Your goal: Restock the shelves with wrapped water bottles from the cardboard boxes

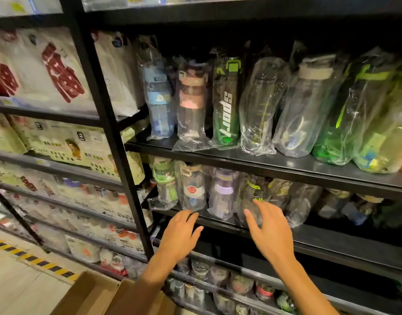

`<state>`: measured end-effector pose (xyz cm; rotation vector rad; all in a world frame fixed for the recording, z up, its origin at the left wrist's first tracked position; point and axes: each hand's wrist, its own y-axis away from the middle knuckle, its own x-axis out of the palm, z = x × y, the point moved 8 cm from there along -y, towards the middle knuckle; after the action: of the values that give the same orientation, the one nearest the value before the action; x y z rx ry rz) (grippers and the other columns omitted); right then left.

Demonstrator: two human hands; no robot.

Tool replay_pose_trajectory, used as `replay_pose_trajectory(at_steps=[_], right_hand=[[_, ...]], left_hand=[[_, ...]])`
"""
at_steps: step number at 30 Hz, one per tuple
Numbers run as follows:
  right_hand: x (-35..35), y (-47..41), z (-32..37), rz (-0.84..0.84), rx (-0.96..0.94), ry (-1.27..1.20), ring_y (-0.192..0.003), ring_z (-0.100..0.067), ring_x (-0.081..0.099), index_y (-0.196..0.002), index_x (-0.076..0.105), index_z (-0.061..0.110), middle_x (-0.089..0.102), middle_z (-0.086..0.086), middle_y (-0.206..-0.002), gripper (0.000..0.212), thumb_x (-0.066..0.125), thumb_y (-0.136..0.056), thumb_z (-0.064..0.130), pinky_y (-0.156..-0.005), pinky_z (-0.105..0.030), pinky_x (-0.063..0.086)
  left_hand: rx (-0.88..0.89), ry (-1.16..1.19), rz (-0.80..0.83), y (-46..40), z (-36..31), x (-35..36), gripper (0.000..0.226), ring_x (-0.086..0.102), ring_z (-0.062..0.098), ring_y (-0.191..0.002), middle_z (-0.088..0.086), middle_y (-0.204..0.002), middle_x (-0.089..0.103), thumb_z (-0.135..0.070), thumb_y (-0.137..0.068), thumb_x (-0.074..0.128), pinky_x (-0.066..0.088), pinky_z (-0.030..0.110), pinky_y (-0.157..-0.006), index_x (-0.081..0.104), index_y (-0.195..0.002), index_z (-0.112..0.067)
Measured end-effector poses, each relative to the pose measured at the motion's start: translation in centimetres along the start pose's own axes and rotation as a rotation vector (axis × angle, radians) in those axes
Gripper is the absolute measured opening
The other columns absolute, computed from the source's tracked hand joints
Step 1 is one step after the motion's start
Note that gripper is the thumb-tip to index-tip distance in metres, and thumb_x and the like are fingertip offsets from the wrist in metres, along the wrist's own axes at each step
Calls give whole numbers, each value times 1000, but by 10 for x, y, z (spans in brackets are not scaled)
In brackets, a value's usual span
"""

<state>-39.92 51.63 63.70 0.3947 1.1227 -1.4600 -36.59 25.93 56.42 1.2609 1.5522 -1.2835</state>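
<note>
Crinkly film on the dark plastic-wrapped water bottle (pixel 252 208) looks slippery; I'd clasp mid-body. Right hand (pixel 269 228) touches it, left hand (pixel 180 233) hovers, both grips open.

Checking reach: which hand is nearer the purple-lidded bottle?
Right. The right hand is just right of the purple-lidded bottle, on its neighbour; the left hand is lower left, at the shelf edge.

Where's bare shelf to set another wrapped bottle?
The middle shelf is bare along its front edge, right of the right hand and ahead of the dark bottles. The upper shelf is packed side to side; only a thin front strip shows.
</note>
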Motion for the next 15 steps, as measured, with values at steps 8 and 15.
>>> replay_pose_trajectory(at_steps=[8, 15], right_hand=[[-17, -41, 121, -1, -163, -208, -132, -17, 53, -145, 57, 23, 62, 6, -139, 59, 45, -101, 61, -106, -36, 46], [-15, -115, 209, -54, -134, -328, -140, -21, 50, -152, 47, 19, 54, -1, -152, 67, 50, -101, 62, -110, -44, 46]], left_hand=[[-40, -7, -299, 10, 33, -131, 61, 52, 25, -129, 5, -135, 59, -53, -104, 36, 45, 39, -108, 58, -143, -11], [-87, 97, -428, -51, 82, -217, 56, 46, 26, -135, 8, -140, 55, -42, -106, 52, 42, 41, -112, 49, -150, -8]])
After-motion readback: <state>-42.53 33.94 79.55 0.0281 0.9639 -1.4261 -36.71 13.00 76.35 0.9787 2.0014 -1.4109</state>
